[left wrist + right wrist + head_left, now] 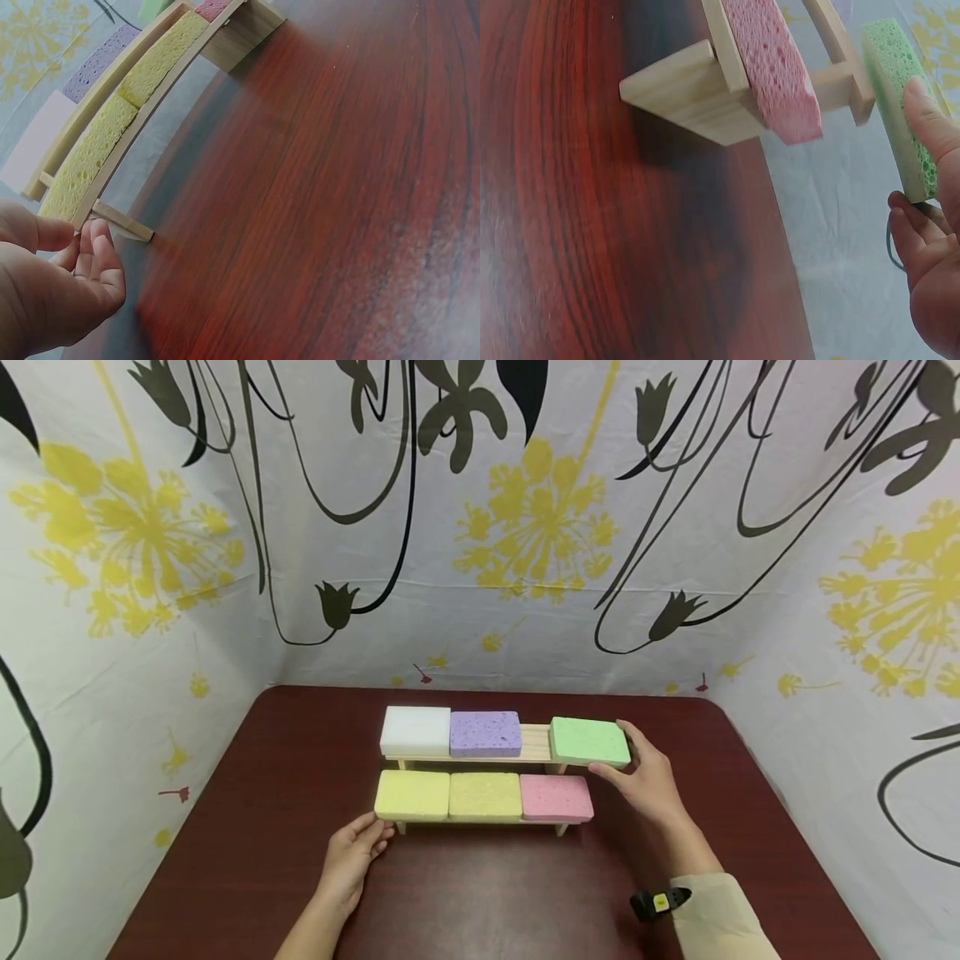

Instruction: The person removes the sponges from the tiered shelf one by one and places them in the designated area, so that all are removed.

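A two-tier wooden rack (536,743) stands on the table. My right hand (647,777) pinches a green sponge (589,741) by its right end, at the upper tier's right end. In the right wrist view, thumb and fingers lie on opposite sides of the green sponge (901,105). My left hand (352,860) grips the lower tier's left end, with the thumb by a yellow sponge (86,165) and curled fingers below. The upper tier bears a white sponge (416,732) and a purple sponge (485,733). On the lower tier lie two yellow sponges (412,795) and a pink sponge (557,797).
Bare wood shows on the upper tier between the purple and green sponges. The dark red table (480,893) extends around the rack. A patterned cloth (480,643) hangs behind the table and along both sides. My right wrist wears a black band (660,903).
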Demonstrator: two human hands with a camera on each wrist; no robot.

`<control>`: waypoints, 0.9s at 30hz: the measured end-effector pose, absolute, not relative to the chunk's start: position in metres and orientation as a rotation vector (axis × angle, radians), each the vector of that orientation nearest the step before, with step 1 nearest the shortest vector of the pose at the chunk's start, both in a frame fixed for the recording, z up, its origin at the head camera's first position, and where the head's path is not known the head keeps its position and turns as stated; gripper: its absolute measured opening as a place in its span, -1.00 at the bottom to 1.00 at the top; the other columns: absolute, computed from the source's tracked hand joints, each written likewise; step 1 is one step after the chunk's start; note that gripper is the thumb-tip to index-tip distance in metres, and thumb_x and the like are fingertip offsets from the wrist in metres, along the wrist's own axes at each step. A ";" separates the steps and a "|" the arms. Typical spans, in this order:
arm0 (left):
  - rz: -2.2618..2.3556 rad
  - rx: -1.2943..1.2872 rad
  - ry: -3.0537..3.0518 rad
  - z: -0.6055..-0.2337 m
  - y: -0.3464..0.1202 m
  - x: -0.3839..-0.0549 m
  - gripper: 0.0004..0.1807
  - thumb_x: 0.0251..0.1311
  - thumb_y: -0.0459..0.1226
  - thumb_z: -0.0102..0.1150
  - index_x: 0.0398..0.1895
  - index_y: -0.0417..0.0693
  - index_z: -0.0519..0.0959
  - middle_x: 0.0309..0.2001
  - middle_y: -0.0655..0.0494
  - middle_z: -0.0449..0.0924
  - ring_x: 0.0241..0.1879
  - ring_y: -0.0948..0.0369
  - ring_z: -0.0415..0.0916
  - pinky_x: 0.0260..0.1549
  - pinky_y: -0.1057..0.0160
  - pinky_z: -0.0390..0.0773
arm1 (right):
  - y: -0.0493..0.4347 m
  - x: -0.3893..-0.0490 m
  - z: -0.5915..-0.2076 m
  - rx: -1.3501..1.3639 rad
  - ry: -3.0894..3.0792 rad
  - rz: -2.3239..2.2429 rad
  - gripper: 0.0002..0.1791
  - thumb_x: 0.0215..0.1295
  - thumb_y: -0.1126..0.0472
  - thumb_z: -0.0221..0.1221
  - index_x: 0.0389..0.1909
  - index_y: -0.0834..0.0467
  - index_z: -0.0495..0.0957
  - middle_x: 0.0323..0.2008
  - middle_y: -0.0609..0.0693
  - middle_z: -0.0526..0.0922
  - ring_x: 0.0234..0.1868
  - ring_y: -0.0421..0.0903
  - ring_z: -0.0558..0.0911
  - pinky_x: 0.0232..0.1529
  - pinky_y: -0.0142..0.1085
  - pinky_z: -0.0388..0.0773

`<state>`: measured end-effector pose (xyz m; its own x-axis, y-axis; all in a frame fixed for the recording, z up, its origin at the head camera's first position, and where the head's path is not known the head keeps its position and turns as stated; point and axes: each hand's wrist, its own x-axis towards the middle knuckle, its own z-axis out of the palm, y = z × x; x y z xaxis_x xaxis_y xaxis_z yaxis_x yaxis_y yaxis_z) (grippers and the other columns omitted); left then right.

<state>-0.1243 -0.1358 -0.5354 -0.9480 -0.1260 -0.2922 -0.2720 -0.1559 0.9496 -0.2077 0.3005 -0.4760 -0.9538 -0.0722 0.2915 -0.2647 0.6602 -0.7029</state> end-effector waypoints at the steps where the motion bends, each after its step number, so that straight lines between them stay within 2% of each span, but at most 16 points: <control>1: 2.268 -0.471 1.976 -0.535 -0.136 -0.124 -0.48 0.53 -0.40 -0.05 0.38 -0.64 0.19 0.03 -0.24 0.61 -0.14 0.31 0.58 -0.13 0.40 0.63 | 0.302 -0.207 -0.476 0.271 -2.634 1.178 -0.03 0.19 0.08 0.47 0.51 0.25 0.17 0.32 0.30 0.44 0.33 0.21 0.47 0.10 -0.60 0.45; 3: 2.261 -0.480 1.980 -0.535 -0.136 -0.125 -0.48 0.52 -0.40 -0.04 0.38 -0.63 0.20 0.04 -0.25 0.61 -0.14 0.31 0.58 -0.14 0.41 0.63 | 0.306 -0.205 -0.476 0.270 -2.623 1.195 -0.04 0.20 0.09 0.46 0.51 0.27 0.17 0.33 0.32 0.43 0.33 0.23 0.46 0.02 -0.77 0.33; 5: 2.252 -0.488 1.986 -0.535 -0.136 -0.125 -0.49 0.52 -0.40 -0.04 0.38 -0.62 0.21 0.04 -0.24 0.61 -0.14 0.32 0.58 -0.14 0.42 0.63 | 0.310 -0.203 -0.476 0.261 -2.621 1.201 -0.04 0.21 0.09 0.46 0.51 0.28 0.16 0.34 0.34 0.42 0.33 0.25 0.45 -0.01 -0.82 0.28; 11: 2.243 -0.510 1.995 -0.534 -0.134 -0.123 -0.52 0.51 -0.40 -0.03 0.35 -0.59 0.27 0.00 -0.19 0.63 -0.18 0.33 0.58 -0.17 0.42 0.62 | 0.323 -0.200 -0.479 0.200 -2.630 1.133 -0.04 0.22 0.06 0.45 0.52 0.27 0.17 0.33 0.31 0.42 0.30 0.23 0.48 -0.03 -0.81 0.27; 17: 2.280 -0.500 1.947 -0.533 -0.135 -0.123 -0.49 0.53 -0.39 -0.04 0.37 -0.63 0.21 -0.04 -0.14 0.64 -0.18 0.34 0.58 -0.19 0.44 0.62 | 0.333 -0.198 -0.485 0.158 -2.592 1.065 -0.08 0.20 0.09 0.47 0.47 0.31 0.23 0.29 0.30 0.42 0.18 0.18 0.51 -0.08 -0.82 0.24; 27: 2.298 -0.502 1.923 -0.534 -0.133 -0.123 -0.51 0.53 -0.40 -0.05 0.36 -0.63 0.23 -0.10 -0.06 0.65 -0.18 0.32 0.58 -0.17 0.41 0.63 | 0.347 -0.197 -0.497 0.115 -2.575 1.032 -0.07 0.16 0.15 0.50 0.44 0.38 0.23 0.24 0.37 0.40 0.14 0.24 0.51 -0.11 -0.85 0.21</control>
<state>-0.1231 -0.1335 -0.5338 -0.9402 -0.1305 -0.3148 -0.2869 -0.1954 0.9378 -0.1969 0.3472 -0.4970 -0.9307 0.0588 0.3610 -0.2068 0.7296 -0.6519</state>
